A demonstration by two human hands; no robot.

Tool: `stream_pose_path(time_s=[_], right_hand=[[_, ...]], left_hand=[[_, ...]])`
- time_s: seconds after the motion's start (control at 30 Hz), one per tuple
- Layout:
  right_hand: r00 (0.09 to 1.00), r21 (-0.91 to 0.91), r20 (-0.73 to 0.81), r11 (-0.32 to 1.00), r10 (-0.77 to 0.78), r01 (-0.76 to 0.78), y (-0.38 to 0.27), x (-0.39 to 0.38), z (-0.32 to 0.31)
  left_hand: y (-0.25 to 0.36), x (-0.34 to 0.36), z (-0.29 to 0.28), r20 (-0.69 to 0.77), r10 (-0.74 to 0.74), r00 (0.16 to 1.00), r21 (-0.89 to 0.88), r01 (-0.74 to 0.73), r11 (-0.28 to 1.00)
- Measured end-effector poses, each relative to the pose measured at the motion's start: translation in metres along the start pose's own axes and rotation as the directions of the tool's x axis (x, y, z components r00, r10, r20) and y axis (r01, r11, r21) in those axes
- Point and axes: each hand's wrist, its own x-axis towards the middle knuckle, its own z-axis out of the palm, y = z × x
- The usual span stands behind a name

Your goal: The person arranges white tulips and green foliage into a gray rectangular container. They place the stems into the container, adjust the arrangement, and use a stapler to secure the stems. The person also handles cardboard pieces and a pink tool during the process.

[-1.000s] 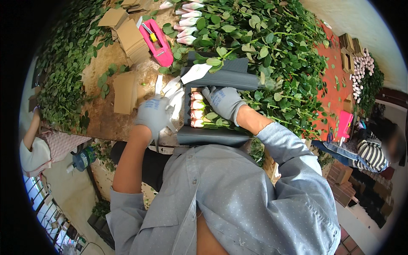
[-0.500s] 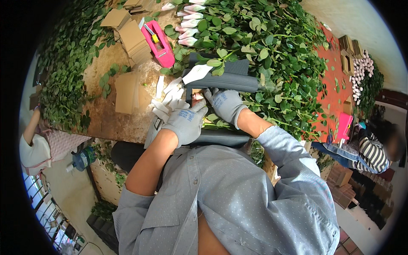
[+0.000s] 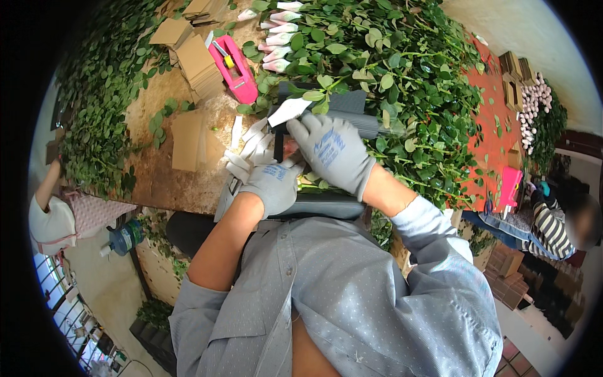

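Both hands wear grey gloves with blue print. My left hand [image 3: 272,186] is bent closed at the front of a black ridged holder, its fingertips against a pink flower head [image 3: 289,149]. My right hand [image 3: 333,152] arches over the holder from the right, fingers curled down; their tips are partly hidden. Just beyond those fingertips lies a flower in a white sleeve [image 3: 290,111], its leafy stem pointing right. Black ridged sheeting [image 3: 348,100] lies under and behind it. Loose white sleeves [image 3: 251,139] are scattered left of the holder.
A pink tape dispenser [image 3: 235,72] and stacked brown cardboard pieces [image 3: 196,63] stand at the upper left. Leafy stems [image 3: 414,81] cover the right side, with sleeved pink buds [image 3: 279,39] in a row. Another person [image 3: 553,220] sits at far right; an arm [image 3: 47,182] shows at far left.
My right hand has moved up and left over the holder, to the lower edge of the white-sleeved flower. My left hand has shifted slightly down and stays by the pink flower head.
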Motion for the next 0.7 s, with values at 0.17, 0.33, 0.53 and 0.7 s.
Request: stream_pose_path(time_s=[0.17,0.33,0.53,0.7], right_hand=[[0.97,-0.096,-0.239,0.993,0.041,-0.065,0.052,0.034,0.009],[0.99,-0.118,-0.075,0.985,0.118,-0.126,0.088,0.041,0.021],[0.939,-0.135,0.245,0.967,0.243,-0.215,0.104,0.048,0.038],[0.979,-0.053,0.07,0.981,0.192,-0.188,0.109,0.065,0.038]], left_hand=[[-0.003,-0.002,0.004,-0.067,0.038,0.997,-0.012,-0.038,0.999],[-0.002,-0.003,0.004,-0.072,0.03,0.997,-0.034,-0.032,0.999],[-0.003,-0.003,0.006,-0.078,0.036,0.996,-0.035,-0.038,0.999],[-0.004,-0.002,0.008,-0.097,0.04,0.994,-0.052,-0.045,0.998]])
